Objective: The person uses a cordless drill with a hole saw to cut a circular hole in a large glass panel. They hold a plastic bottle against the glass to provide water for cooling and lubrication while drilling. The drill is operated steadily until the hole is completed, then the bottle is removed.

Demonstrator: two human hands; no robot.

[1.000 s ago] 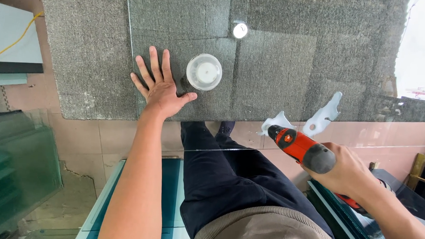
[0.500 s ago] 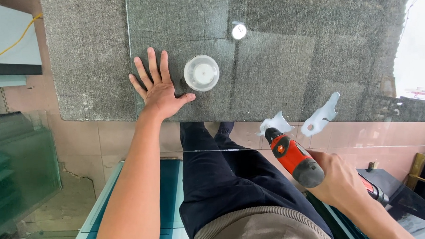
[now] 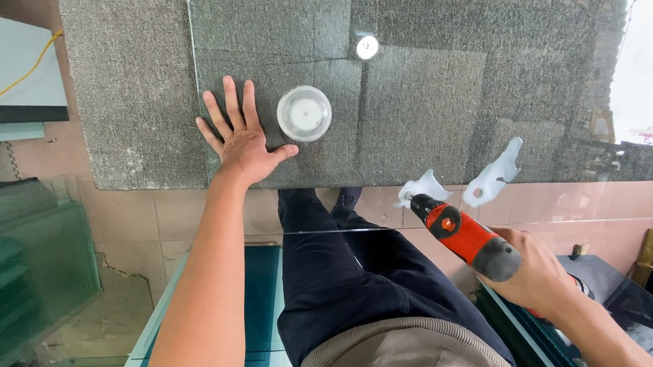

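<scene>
Left hand (image 3: 242, 146) flat, fingers spread wide on glass sheet (image 3: 416, 100), white round cup (image 3: 304, 113) just beside at 2 o'clock. Right hand (image 3: 537, 274) grips red drill (image 3: 463, 236), its long axis pointing 10 o'clock toward the sheet's near edge.

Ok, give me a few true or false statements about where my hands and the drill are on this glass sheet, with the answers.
1. The left hand lies flat, fingers spread, on the glass sheet. True.
2. The right hand holds a blue drill. False: the drill is red and black.
3. A round white cup sits just right of the left hand. True.
4. The drill tip is pressed into the round cup. False: it is at the sheet's near edge, well apart from it.
5. The glass rests on grey carpet. True.
</scene>
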